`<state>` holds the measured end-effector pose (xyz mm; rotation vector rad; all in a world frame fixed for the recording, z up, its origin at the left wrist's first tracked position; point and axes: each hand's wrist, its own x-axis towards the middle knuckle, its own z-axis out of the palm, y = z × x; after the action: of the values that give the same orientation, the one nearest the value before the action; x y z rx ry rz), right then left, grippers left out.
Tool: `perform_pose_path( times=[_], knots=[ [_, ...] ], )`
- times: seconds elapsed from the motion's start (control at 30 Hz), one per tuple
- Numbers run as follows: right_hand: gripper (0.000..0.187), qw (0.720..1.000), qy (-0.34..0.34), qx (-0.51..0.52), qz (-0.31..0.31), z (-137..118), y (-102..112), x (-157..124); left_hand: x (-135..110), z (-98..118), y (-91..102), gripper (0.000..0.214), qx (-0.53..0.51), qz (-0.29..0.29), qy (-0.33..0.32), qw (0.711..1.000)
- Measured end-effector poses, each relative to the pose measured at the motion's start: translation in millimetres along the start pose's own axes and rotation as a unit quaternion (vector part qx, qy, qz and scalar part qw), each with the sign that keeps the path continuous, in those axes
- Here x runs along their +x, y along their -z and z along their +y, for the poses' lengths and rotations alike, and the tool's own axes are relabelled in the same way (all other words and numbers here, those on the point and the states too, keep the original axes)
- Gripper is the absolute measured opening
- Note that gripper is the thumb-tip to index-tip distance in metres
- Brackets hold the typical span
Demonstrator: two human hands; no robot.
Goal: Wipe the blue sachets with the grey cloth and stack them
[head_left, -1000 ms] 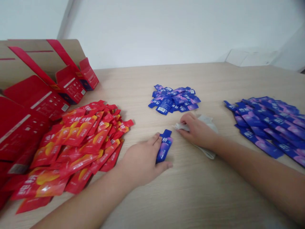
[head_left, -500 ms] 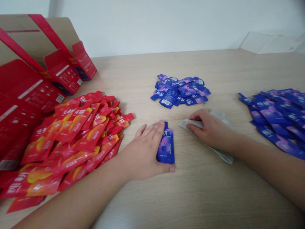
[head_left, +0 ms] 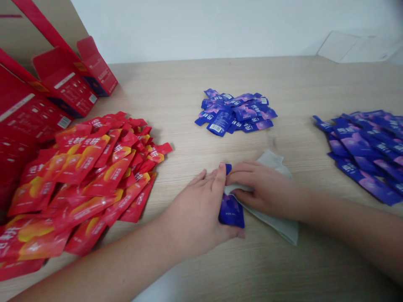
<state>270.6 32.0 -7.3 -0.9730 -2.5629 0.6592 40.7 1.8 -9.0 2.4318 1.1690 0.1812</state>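
Note:
A blue-and-purple spouted pouch (head_left: pixel 232 213) lies flat on the wooden table, partly covered by both hands. My left hand (head_left: pixel 201 209) grips its left side, fingers along the upper edge and thumb at the bottom end. My right hand (head_left: pixel 255 184) is closed on a folded white cloth (head_left: pixel 273 161), pressing it onto the upper middle of the pouch. The cloth's loose end spreads to the right under my wrist. The pouch's printed front is mostly hidden.
A heap of red-and-orange pouches (head_left: pixel 91 167) lies at left, before red boxes (head_left: pixel 64 84) and a cardboard carton (head_left: pixel 59 16). A small pile of blue pouches (head_left: pixel 236 111) sits farther back. A larger blue pile (head_left: pixel 365 151) lies at right. White wall behind.
My right hand has moved left with the cloth, from beside the pouch onto its face. My left hand and the pouch appear slightly lower and farther right; the camera view has shifted too.

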Motion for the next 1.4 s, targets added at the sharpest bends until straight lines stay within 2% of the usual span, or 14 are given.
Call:
perform_pose_path(
  times=[0.1, 0.27, 0.43, 0.47, 0.6, 0.63, 0.73, 0.97, 1.03, 1.13, 1.2, 1.3, 1.33, 1.4],
  knots=[
    [0.029, 0.999, -0.009, -0.04, 0.013, 6, 0, 1, -1, -2, 3.6, 0.141, -0.008, -0.004, -0.008, 1.0],
    [0.024, 0.994, -0.017, -0.09, 0.054, 15, -4, -1, -2, -9, 4.6, 0.104, 0.013, 0.029, -0.036, 0.999],
    [0.023, 0.988, -0.048, -0.05, 0.14, 2, -2, -8, 0, -12, -4.9, 0.108, 0.04, 0.04, -0.014, 0.998],
    [0.023, 0.991, -0.031, -0.03, 0.125, -5, -2, -9, 0, -13, -6.0, 0.109, 0.038, 0.038, -0.014, 0.998],
    [0.02, 0.998, 0.047, 0.033, -0.013, -24, -1, -12, 1, -14, -4.2, 0.117, 0.032, 0.02, -0.01, 0.999],
    [0.02, 0.998, 0.048, 0.029, -0.02, -24, -1, -11, 2, -14, -2.7, 0.119, 0.03, 0.015, -0.008, 0.999],
    [0.023, 1.0, 0.021, -0.008, 0.017, -9, 0, -6, 4, -13, 1.4, 0.123, 0.027, 0.002, 0.0, 1.0],
    [0.02, 0.987, -0.059, -0.098, 0.115, 47, 6, 7, 4, -11, 2.9, 0.126, 0.042, -0.008, 0.0, 0.999],
    [0.02, 0.981, -0.073, -0.102, 0.149, 49, 8, 5, 3, -11, 2.6, 0.126, 0.043, -0.004, -0.007, 0.999],
    [0.021, 0.979, -0.067, -0.068, 0.178, 32, 10, -2, 2, -12, 2.6, 0.125, 0.042, 0.001, -0.012, 0.999],
    [0.022, 0.989, -0.024, -0.026, 0.144, 11, 10, -7, 2, -13, 2.9, 0.125, 0.04, -0.001, -0.011, 0.999],
    [0.021, 0.998, 0.056, 0.03, 0.027, -16, 5, -11, 3, -13, 3.9, 0.124, 0.033, -0.005, -0.01, 0.999],
    [0.02, 0.997, 0.071, 0.036, 0.0, -21, 3, -11, 4, -12, 4.3, 0.124, 0.031, -0.006, -0.008, 0.999],
    [0.021, 0.996, 0.084, 0.024, -0.015, -21, -1, -7, 5, -11, 5.3, 0.125, 0.028, -0.009, -0.005, 1.0]
  ],
)
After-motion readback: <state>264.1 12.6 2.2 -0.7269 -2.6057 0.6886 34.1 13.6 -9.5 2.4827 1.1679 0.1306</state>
